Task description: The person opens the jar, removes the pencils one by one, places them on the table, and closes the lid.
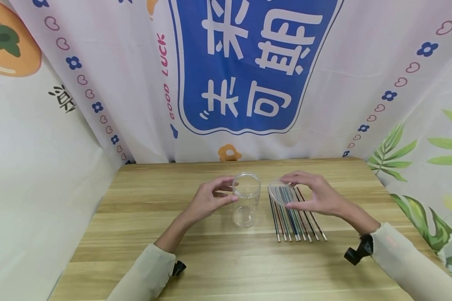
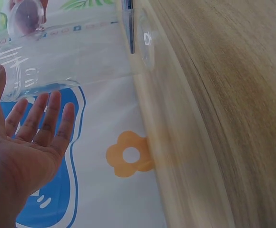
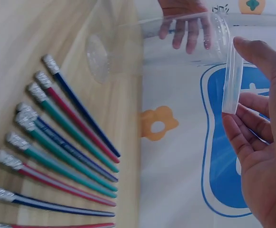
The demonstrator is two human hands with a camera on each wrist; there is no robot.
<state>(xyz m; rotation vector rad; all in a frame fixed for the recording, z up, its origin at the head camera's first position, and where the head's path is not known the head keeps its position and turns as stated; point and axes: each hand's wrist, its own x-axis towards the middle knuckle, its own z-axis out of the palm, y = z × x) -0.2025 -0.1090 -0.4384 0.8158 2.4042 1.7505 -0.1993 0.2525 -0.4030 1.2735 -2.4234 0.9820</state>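
Note:
A clear plastic jar (image 1: 246,211) stands upright and uncovered on the wooden table. Beside its upper part is my left hand (image 1: 209,199), thumb on the near side and fingers loosely spread; in the left wrist view the hand (image 2: 31,142) looks relaxed, and firm contact with the jar wall (image 2: 81,57) cannot be made out. My right hand (image 1: 321,195) pinches a round clear lid (image 1: 280,195) by its edge, tilted, to the right of the jar. In the right wrist view the lid (image 3: 231,80) appears edge-on between thumb and fingers. Several pencils (image 1: 293,221) lie beneath it.
The pencils lie side by side, silver eraser ends toward me, to the right of the jar. Behind the wooden table (image 1: 143,200) hangs a printed cloth (image 1: 305,144), with more cloth at both sides. Dark wrist cameras (image 1: 357,251) sit at the sleeves.

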